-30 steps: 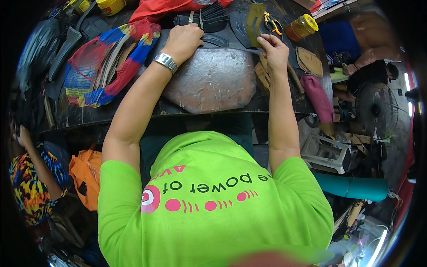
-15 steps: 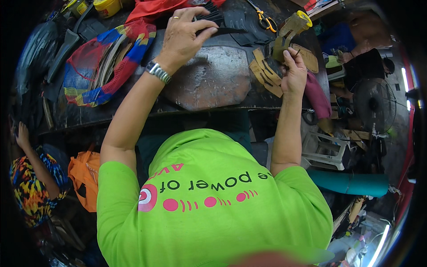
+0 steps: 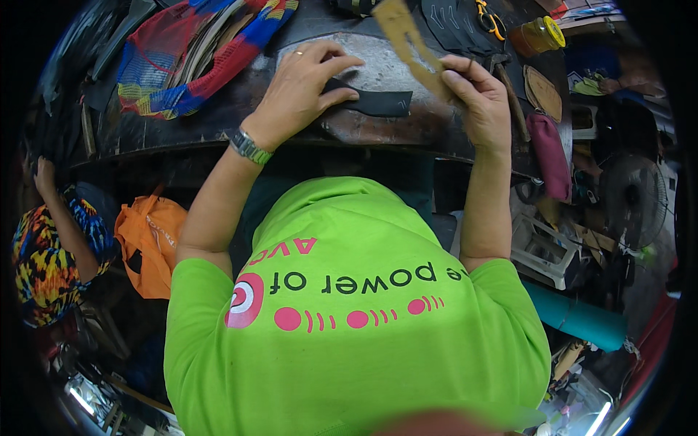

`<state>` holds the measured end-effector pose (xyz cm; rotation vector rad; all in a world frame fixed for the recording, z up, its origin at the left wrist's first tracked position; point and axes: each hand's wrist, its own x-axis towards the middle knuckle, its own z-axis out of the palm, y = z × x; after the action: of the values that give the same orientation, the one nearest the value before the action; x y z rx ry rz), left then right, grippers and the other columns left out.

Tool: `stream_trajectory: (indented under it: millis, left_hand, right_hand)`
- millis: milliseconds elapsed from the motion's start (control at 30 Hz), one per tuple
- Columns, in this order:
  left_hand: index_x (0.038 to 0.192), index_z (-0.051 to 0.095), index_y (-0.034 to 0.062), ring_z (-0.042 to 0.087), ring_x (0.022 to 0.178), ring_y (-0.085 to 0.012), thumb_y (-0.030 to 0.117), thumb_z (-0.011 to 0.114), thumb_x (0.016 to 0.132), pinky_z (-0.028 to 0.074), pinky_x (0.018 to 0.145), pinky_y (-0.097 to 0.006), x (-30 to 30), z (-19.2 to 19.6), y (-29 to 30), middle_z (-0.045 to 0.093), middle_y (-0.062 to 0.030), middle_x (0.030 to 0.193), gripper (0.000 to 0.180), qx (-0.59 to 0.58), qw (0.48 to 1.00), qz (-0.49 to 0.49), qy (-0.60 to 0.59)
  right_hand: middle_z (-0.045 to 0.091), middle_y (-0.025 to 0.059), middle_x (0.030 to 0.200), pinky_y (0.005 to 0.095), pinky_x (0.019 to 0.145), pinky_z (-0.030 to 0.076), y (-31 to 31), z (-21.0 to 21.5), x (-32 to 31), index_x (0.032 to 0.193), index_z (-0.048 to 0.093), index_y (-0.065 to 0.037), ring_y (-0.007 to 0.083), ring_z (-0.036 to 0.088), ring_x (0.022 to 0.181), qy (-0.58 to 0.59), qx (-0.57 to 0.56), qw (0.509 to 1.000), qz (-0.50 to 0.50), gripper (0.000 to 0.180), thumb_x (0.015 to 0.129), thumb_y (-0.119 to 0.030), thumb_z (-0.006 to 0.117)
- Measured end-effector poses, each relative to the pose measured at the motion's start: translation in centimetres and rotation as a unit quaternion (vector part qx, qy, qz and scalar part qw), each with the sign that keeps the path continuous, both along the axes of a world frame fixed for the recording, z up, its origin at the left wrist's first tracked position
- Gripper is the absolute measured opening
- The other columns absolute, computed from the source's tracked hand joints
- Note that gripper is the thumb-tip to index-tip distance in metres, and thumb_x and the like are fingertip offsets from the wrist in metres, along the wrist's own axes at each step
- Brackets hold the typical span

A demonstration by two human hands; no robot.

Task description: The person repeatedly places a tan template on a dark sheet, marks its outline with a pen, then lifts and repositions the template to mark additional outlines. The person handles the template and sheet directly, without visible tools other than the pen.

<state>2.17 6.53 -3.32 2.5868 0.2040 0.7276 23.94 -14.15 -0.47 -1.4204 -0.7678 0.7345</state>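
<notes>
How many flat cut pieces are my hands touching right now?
2: a black strip touched by your left hand, and a tan slotted piece pinched in your right hand. Others could be hidden beneath your fingers.

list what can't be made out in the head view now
In the head view:
Black strip, left end: partly hidden by the left hand.
Tan slotted template, lower end: covered by the right hand.
Scissors, blade tips: cut off by the top edge.
Fan, blades: blurred, dim.
</notes>
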Motion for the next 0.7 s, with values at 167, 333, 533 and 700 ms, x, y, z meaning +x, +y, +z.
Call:
stream_trajectory:
  millis: [167, 333, 533, 700]
  left_hand:
    - [0.121, 0.07, 0.0063, 0.067, 0.103, -0.0297, 0.015, 0.087, 0.08, 0.052, 0.093, -0.038, -3.3, -0.4, -1.2, 0.068, -0.0108, 0.114, 0.046, -0.127, 0.983, 0.127, -0.036]
    - [0.116, 0.071, 0.0064, 0.068, 0.101, -0.0279, 0.02, 0.087, 0.08, 0.052, 0.092, -0.039, -4.3, -1.0, -2.0, 0.073, -0.0082, 0.106, 0.042, -0.104, 0.981, 0.154, -0.06]
    - [0.121, 0.071, 0.0035, 0.071, 0.103, -0.0238, 0.009, 0.085, 0.082, 0.055, 0.09, -0.034, -5.5, -0.6, -2.6, 0.075, -0.0112, 0.113, 0.042, -0.158, 0.975, 0.142, -0.06]
    - [0.119, 0.071, 0.0054, 0.071, 0.099, -0.0268, 0.006, 0.082, 0.083, 0.056, 0.088, -0.036, -4.4, -0.3, -2.5, 0.074, -0.0107, 0.107, 0.038, -0.192, 0.973, 0.107, -0.071]
  right_hand:
    - [0.073, -0.0004, 0.1, 0.0205, 0.077, 0.051, 1.3, -0.2, -1.4, 0.121, 0.074, 0.001, 0.006, 0.065, 0.087, -0.058, -0.025, 0.995, 0.083, 0.025, 0.098, -0.009, 0.072]
    - [0.075, 0.0057, 0.109, 0.026, 0.089, 0.053, 2.6, -1.4, -2.3, 0.123, 0.073, 0.003, 0.0121, 0.068, 0.099, -0.191, -0.113, 0.962, 0.16, 0.025, 0.099, -0.006, 0.069]
    - [0.076, 0.0144, 0.112, 0.0319, 0.091, 0.055, 3.0, -1.1, -2.7, 0.122, 0.072, 0.002, 0.0232, 0.072, 0.101, -0.272, -0.166, 0.934, 0.162, 0.026, 0.097, -0.004, 0.067]
    - [0.074, 0.0215, 0.109, 0.0393, 0.087, 0.056, 2.6, 0.0, -3.3, 0.118, 0.074, -0.001, 0.0369, 0.073, 0.099, -0.383, -0.148, 0.9, 0.148, 0.027, 0.092, -0.006, 0.07]
